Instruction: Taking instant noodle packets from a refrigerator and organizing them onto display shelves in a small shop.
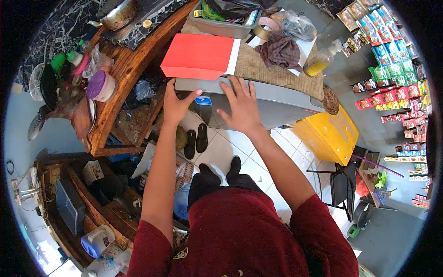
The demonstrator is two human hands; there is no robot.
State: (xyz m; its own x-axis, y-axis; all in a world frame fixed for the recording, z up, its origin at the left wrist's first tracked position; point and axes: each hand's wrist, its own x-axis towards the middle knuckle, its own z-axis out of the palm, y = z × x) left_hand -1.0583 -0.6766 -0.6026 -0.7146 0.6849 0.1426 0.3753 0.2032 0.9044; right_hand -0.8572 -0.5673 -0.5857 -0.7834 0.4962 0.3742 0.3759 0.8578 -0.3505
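Note:
A bright red-orange sheet of paper point(197, 53) lies on top of a grey refrigerator point(263, 90), its near edge creased along a strip. A white sheet point(234, 57) shows from under its right side. My left hand point(177, 104) is at the refrigerator's front left corner, just below the paper, thumb and fingers spread. My right hand point(241, 104) rests flat over the top front edge, fingers apart, close to the paper's lower right corner. Neither hand holds anything. Brown corrugated cardboard point(247, 69) covers part of the refrigerator top.
Behind the paper stands a grey plastic basin point(225, 29) of packets. A checked cloth point(280, 52), tape rolls point(264, 27) and a spray bottle point(320, 60) sit to the right. A wooden counter point(128, 69) curves along the left. A yellow crate point(325, 133) stands at the right; sachets hang beyond.

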